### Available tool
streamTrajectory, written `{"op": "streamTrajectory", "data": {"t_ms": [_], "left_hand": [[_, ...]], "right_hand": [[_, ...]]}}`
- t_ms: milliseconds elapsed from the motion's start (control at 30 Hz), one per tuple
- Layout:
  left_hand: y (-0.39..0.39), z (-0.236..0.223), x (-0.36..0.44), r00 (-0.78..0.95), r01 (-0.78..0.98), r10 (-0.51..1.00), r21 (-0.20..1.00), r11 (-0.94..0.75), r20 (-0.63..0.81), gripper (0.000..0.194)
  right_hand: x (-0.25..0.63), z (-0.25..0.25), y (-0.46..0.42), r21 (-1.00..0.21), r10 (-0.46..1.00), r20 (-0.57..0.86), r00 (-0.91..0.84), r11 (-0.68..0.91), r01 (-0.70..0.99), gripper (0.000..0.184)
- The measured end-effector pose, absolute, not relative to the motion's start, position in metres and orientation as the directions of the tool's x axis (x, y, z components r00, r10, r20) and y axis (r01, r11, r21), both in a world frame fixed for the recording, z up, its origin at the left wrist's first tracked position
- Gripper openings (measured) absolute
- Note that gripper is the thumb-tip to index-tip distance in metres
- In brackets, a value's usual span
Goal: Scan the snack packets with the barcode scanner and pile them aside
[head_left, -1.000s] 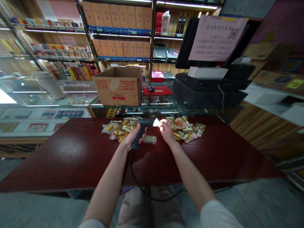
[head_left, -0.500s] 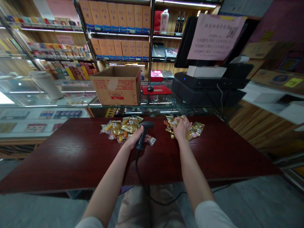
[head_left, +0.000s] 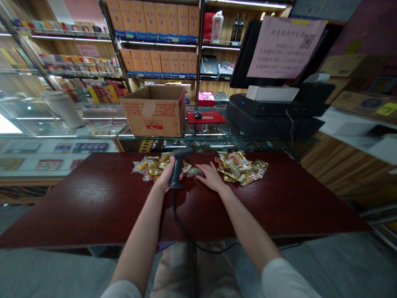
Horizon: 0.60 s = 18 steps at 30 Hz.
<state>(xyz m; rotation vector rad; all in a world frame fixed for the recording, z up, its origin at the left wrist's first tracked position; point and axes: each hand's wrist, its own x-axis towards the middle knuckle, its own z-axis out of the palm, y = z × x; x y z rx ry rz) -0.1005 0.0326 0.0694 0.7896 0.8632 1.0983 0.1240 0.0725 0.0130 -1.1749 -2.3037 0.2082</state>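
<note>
My left hand (head_left: 168, 175) grips a black handheld barcode scanner (head_left: 178, 167) upright, its head pointing away from me. A black cable (head_left: 175, 213) trails from its base over the table edge. My right hand (head_left: 211, 177) lies flat and open on the dark red wooden table (head_left: 93, 203), its fingertips at a small clear-wrapped packet (head_left: 194, 171). Gold snack packets (head_left: 153, 167) form a heap beyond my left hand. A second heap of similar packets (head_left: 240, 167) lies to the right, beyond my right hand.
Behind the table stands a glass counter (head_left: 77, 135) holding an open cardboard box (head_left: 153, 118), a red mat with a mouse (head_left: 204, 117), and a black till (head_left: 273, 117) under a pink paper sign (head_left: 287, 47). Stocked shelves (head_left: 155, 41) fill the back.
My right hand has come left from the right heap to the small packet, which now lies farther from me. The scanner stands more upright and farther forward in my left hand.
</note>
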Motion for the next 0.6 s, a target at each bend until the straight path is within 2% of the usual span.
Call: {"op": "streamTrajectory", "data": {"t_ms": [100,233,367,467,600], "left_hand": [[0.030,0.077,-0.117,0.174,-0.420,0.964,0.870,0.259,-0.203,0.062],[0.030,0.078,-0.122,0.126,-0.410,0.974,0.885,0.222,-0.186,0.055],[0.032,0.070,-0.112,0.169,-0.333,0.965,0.910,0.245,-0.198,0.054],[0.031,0.066,-0.101,0.254,-0.302,0.949,0.916,0.262,-0.188,0.056],[0.024,0.066,-0.088,0.377,-0.319,0.914,0.906,0.280,-0.149,0.058]], "right_hand": [[0.120,0.006,0.075,-0.424,0.823,0.364,-0.436,0.563,0.709,0.044],[0.128,0.003,0.086,-0.566,0.838,0.493,-0.235,0.514,0.645,0.037],[0.137,0.006,0.095,-0.658,0.821,0.569,-0.038,0.484,0.577,0.031],[0.139,0.008,0.096,-0.677,0.811,0.585,0.023,0.472,0.564,0.033],[0.136,0.011,0.090,-0.644,0.787,0.616,0.024,0.486,0.592,0.035]]}}
